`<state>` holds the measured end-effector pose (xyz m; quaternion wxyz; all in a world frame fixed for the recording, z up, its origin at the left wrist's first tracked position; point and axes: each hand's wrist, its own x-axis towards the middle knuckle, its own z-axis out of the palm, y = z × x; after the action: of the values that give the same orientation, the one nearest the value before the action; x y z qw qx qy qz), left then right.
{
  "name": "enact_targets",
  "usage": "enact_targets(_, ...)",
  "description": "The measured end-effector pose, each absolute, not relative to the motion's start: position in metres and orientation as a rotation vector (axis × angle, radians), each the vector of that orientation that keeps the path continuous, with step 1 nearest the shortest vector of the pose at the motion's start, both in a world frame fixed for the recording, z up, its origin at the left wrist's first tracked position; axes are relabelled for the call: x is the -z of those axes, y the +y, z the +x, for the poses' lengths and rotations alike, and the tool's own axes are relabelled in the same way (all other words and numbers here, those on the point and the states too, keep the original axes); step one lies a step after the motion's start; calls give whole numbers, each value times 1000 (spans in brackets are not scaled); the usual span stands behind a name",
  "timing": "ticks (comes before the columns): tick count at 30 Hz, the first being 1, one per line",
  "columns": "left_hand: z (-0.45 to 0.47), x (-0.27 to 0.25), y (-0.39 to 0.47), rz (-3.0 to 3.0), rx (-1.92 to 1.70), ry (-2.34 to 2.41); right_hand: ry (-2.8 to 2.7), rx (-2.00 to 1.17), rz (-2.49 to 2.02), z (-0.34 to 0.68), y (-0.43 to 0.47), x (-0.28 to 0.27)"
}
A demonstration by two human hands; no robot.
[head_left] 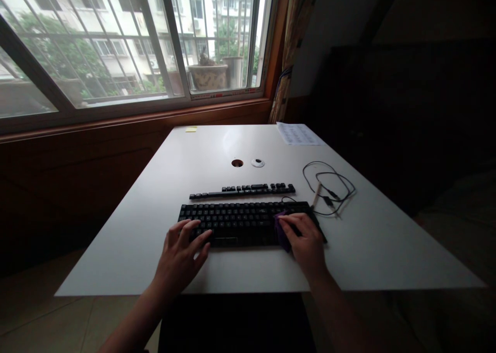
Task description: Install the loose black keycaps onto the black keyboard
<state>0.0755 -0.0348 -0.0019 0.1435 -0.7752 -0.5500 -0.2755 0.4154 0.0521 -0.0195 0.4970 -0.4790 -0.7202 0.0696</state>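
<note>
Pinching purple cloth [280, 233], right hand [308, 242] partly hides keyboard [232, 223]; left hand [180, 252] splayed; loose keycaps [259, 186] behind.

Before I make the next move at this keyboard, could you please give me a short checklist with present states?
1. Left hand on keyboard: ok, at its left end.
2. Cloth in right hand: ok, over the keyboard's right part.
3. Keyboard complete: not ok, its front strip looks bare; loose keys lie behind.
4. Cable clear of both hands: ok, looped at right.
5. Keyboard area beneath the right hand: cannot tell, hidden.
</note>
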Motion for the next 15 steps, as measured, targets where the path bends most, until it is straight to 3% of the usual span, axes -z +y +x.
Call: enact_targets(15, 81, 4, -35, -2236, 805, -1584, -1722, -184, -1161, 416, 51, 19)
